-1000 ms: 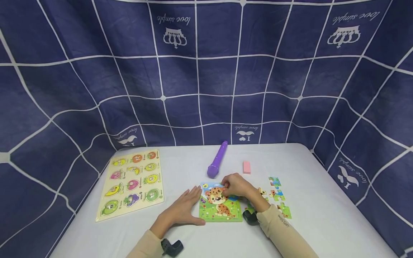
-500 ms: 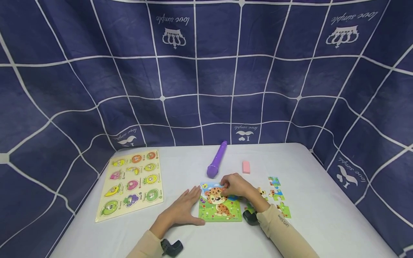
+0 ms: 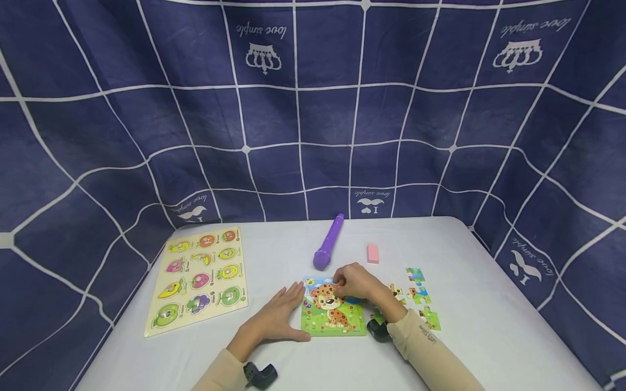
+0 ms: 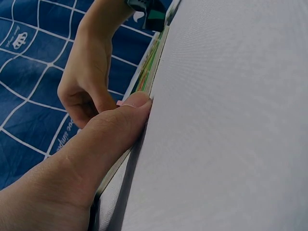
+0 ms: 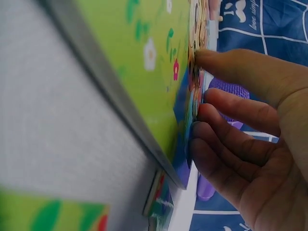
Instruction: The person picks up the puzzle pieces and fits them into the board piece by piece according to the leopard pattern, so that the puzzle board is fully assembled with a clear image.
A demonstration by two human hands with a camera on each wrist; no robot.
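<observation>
Green and sky blue, the leopard puzzle (image 3: 334, 321) lies flat on the white surface (image 3: 303, 366), between the person's two hands. Versus a second ago, hardly any difference that I can see: puzzle in the same spot, both hands in the same pose, only the head view shifted a touch.

Left hand (image 3: 277, 314): flat, fingers straight, thumb spread away, holding nothing; fingertips at the puzzle's left edge, thumb tip against its lower left corner. Same place as before.

Right hand (image 3: 361, 283): fingers bent, over the puzzle's upper right part. Right wrist view has thumb and fingertips curled onto a piece (image 5: 196, 79) with the leopard print, gap between them small. Whether that piece is fully seated, cannot tell from here. Grip matches the earlier frames.

Loose pieces (image 3: 419, 296) sit right of the puzzle, some partly behind the right forearm; visible ones unmoved. Purple microphone (image 3: 329, 244) lies slanted beyond the puzzle, its head nearest; pink block (image 3: 373, 253) near it, to the right. Fruit board (image 3: 195, 285) well off to the left. None of these moved. Navy curtain (image 3: 274, 119) with white grid behind; beige sleeves (image 3: 425, 347), black wrist cameras (image 3: 261, 376).
</observation>
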